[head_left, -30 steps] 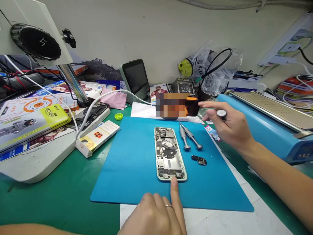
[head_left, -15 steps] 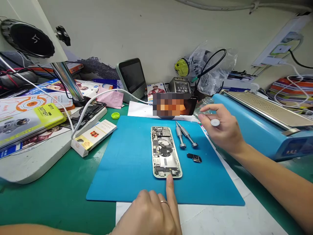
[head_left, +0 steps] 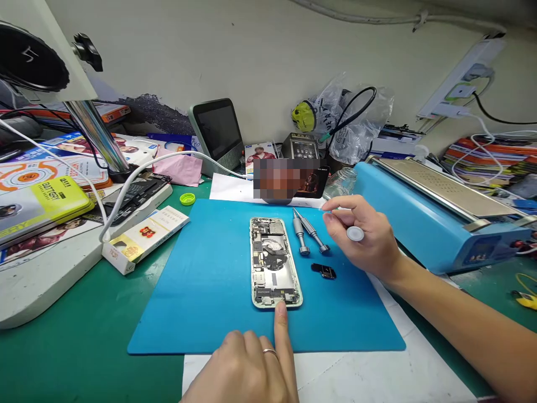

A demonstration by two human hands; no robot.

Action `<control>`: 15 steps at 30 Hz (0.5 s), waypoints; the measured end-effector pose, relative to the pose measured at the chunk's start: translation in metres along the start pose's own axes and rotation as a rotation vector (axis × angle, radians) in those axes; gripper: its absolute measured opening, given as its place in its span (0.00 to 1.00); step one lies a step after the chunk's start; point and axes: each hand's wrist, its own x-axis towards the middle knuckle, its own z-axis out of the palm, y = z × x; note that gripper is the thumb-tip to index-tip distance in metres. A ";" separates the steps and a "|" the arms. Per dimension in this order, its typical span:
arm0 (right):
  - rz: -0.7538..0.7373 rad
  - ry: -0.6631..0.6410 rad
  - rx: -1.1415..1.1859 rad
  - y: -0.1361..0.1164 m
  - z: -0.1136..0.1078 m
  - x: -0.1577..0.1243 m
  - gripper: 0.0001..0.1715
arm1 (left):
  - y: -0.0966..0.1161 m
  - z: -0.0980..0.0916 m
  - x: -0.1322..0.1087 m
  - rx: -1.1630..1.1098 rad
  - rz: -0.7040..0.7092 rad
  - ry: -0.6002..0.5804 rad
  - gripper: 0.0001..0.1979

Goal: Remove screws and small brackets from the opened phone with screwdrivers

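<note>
An opened phone point(head_left: 273, 262) with its boards exposed lies lengthwise on a blue mat point(head_left: 201, 291). My left hand point(head_left: 247, 369) rests at the mat's near edge, forefinger stretched out and touching the phone's near end, the other fingers curled. My right hand point(head_left: 363, 238) hovers right of the phone, fingers closed round a screwdriver whose round silver cap point(head_left: 354, 234) shows. Two more screwdrivers point(head_left: 306, 234) lie on the mat beside the phone. A small black part point(head_left: 323, 271) lies just below them.
A blue machine point(head_left: 436, 218) stands at the right. A microscope stand point(head_left: 84, 224) with a white cable, boxes and a carton point(head_left: 142, 238) fill the left. A small screen point(head_left: 216, 134), a glass jar point(head_left: 342, 182) and a plastic bag point(head_left: 356, 129) sit at the back.
My right hand has come down and left from the back of the bench toward the phone, holding the screwdriver. My left forefinger stays on the phone's end. The view shifted rightward.
</note>
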 end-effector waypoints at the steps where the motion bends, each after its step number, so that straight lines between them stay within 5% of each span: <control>1: -0.005 0.002 -0.001 -0.002 -0.001 0.000 0.04 | 0.000 0.000 0.000 -0.003 0.002 -0.009 0.24; 12: -0.033 -0.044 0.056 -0.004 0.000 -0.001 0.04 | -0.004 -0.008 0.005 -0.014 -0.014 0.013 0.22; 15: -0.019 -0.154 0.127 -0.006 0.001 -0.001 0.20 | -0.003 -0.010 0.009 -0.036 -0.041 0.022 0.22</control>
